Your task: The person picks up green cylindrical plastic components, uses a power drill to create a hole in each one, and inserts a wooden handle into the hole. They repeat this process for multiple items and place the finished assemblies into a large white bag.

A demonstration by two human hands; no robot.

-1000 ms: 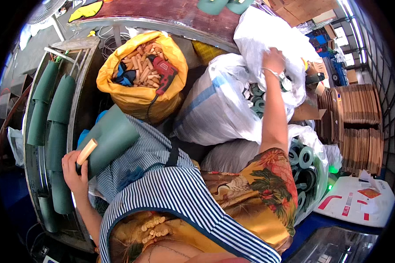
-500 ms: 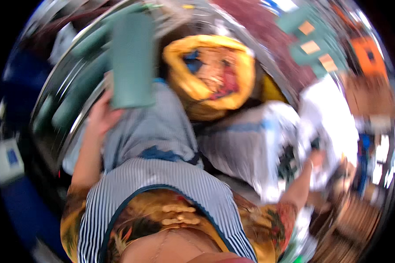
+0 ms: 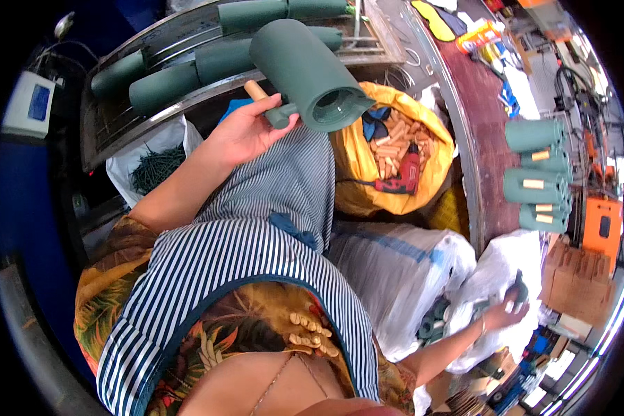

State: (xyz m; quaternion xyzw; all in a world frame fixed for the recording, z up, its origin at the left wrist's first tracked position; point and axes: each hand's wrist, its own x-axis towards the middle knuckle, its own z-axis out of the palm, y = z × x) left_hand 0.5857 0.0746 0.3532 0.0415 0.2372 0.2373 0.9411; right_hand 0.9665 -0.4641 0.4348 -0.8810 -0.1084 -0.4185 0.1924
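The green cylinder (image 3: 308, 73) hangs in the air above your lap, in front of your left hand (image 3: 256, 135). Its long axis runs slantwise, the closed-looking end away to the upper left and the open, hollow mouth down to the right, with a small lip at the rim. Your left fingers close around a short green stub (image 3: 279, 116) at the cylinder's side, and a pale wooden peg (image 3: 255, 90) sticks out past them toward the upper left.

Just beyond the cylinder's mouth stands a yellow sack (image 3: 347, 156), its top rolled open; it holds a heap of wooden pegs (image 3: 393, 144), a red power tool (image 3: 408, 175) lying on them and a blue-and-black item at the near edge. Next to it slumps a white sack (image 3: 388, 260) with a blue stripe, dark green rings (image 3: 433, 322) showing in its opening. Your right hand (image 3: 504, 314) is over the white plastic beside that opening, fingers bent around a dark green piece (image 3: 516, 288); it is small here, probably ring-shaped.

To your left, a white bag (image 3: 118, 170) holds thin dark green strips (image 3: 158, 170). Behind it, a long rack (image 3: 388, 40) carries more green cylinders lying lengthwise. On the dark red table (image 3: 489, 184), further green cylinders with wooden pieces lie in a row.
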